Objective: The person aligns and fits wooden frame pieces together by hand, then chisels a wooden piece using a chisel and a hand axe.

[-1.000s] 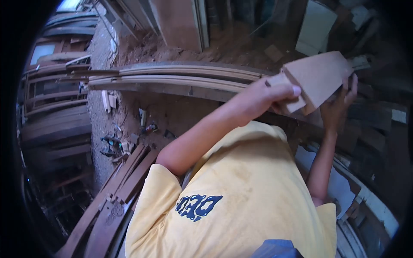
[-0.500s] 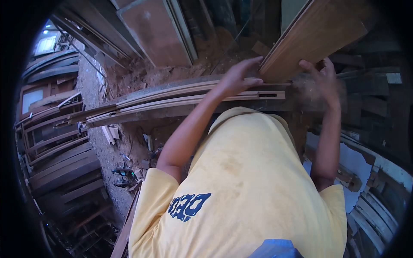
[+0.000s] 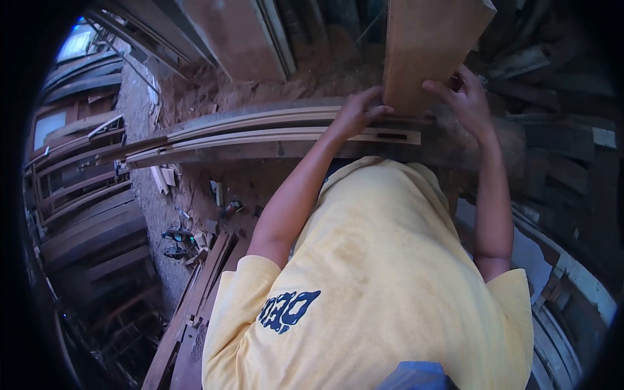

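A wide brown wooden board (image 3: 419, 55) stands on end over the bench, its top running out of view. My left hand (image 3: 357, 114) pinches its left edge low down, the fingertips partly hidden at that edge. On the other side, my right hand (image 3: 463, 104) has its thumb on the board's face and its fingers around the right edge. Beneath my left wrist lie long pale wooden strips (image 3: 260, 138), side by side; the nearer one shows a dark slot near its right end.
The strips rest on a long dark beam (image 3: 286, 151). Flat panels (image 3: 227, 39) lean at the back left. Stacked timber (image 3: 97, 227) fills the left side, and more planks (image 3: 195, 325) lie beside my left elbow. Wood scraps (image 3: 162, 179) litter the ground.
The board has swung from a rightward slant to nearly straight. My right hand has moved left and closed on its edge, and my left hand's fingers have drawn in against the other edge.
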Motion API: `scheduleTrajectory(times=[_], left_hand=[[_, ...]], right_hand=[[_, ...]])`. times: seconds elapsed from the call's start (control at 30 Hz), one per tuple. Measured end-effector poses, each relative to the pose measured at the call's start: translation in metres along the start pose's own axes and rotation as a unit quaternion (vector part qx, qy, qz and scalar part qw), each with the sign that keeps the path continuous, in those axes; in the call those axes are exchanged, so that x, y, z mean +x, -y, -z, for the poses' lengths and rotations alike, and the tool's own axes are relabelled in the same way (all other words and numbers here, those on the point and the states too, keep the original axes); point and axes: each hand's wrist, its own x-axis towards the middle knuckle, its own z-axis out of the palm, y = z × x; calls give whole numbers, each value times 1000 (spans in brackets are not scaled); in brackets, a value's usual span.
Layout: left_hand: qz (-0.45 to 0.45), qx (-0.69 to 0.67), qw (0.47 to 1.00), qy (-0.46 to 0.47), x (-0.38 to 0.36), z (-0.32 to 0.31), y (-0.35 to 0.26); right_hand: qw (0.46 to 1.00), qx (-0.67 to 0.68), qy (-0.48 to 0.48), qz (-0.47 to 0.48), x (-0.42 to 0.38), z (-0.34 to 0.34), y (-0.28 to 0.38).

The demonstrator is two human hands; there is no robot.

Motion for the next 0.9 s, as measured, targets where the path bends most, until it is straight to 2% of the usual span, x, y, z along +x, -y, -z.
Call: scheduleTrajectory(times=[0.1,0.17,0.23,0.3,0.33,0.37,0.43,0.53,0.6,0.73,0.83,0.9], left_hand=[[25,-4,1000,-11,-1,-2,6],[-29,24,998,-49,-2,-4,10],[-37,30,998,-47,-4,-5,14],[-44,37,997,-43,-11,-4,7],[-25,113,993,-31,-15,-3,3],[-6,186,982,-18,-17,-3,1],[-28,164,986,-31,-13,-9,9],[-41,164,985,-33,-12,-11,4],[-33,186,982,-23,-10,-12,6],[-56,191,979,-35,-2,-18,24],[-70,199,977,-30,-4,-19,28],[-82,204,975,-25,-3,-17,18]], right_hand=[[1000,-4,17,-9,3,2,-5],[1000,1,16,-21,-2,-2,-6],[999,8,15,-34,-10,-4,-10],[997,-62,50,2,-21,-3,-22],[997,-62,49,5,-28,-3,-26],[992,-115,38,36,-36,-4,-29],[983,-169,27,69,-38,-3,-35],[990,-123,30,59,-36,-2,-45],[983,-166,70,35,-35,-10,-64],[970,-230,72,30,-28,-12,-90],[963,-259,71,7,-31,-15,-85],[962,-259,67,44,-28,-15,-94]])
